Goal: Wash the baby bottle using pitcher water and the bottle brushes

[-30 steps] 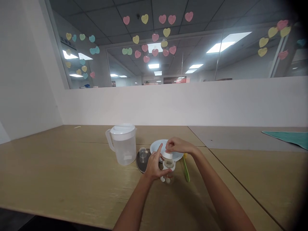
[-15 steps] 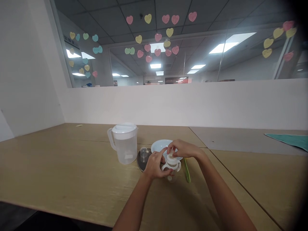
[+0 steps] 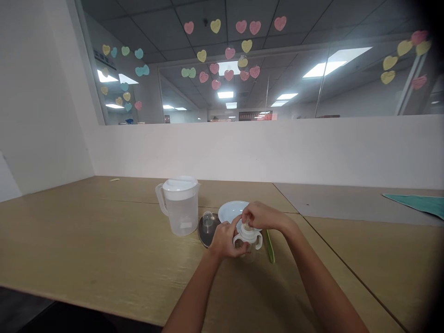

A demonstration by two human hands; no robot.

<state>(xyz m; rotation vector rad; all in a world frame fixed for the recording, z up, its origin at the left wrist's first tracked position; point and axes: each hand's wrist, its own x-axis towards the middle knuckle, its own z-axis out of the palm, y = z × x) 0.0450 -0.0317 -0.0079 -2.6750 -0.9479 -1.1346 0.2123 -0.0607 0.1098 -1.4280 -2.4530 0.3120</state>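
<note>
A clear baby bottle [image 3: 249, 237] with a white collar and two white side handles stands on the table in front of me. My left hand [image 3: 225, 239] is wrapped round its left side, thumb low and fingers behind. From above, my right hand [image 3: 257, 216] pinches the pale nipple [image 3: 246, 226] at the bottle's top. Behind the hands lies a white bowl [image 3: 229, 211], partly covered by them. Left of the bottle, a clear dome cap [image 3: 207, 221] sits on a dark round tray [image 3: 204, 237].
A translucent lidded pitcher [image 3: 182, 210] stands to the left of the tray. A green long-handled tool [image 3: 270, 249], its far end hidden, lies right of the bottle. A teal cloth [image 3: 418, 202] is at the far right, and a white wall [image 3: 243, 152] rises behind the table.
The bottle has become more upright, and its base shows less tilt. My right fingers have shifted slightly at the nipple. My left hand keeps its hold; the view has moved a little.
</note>
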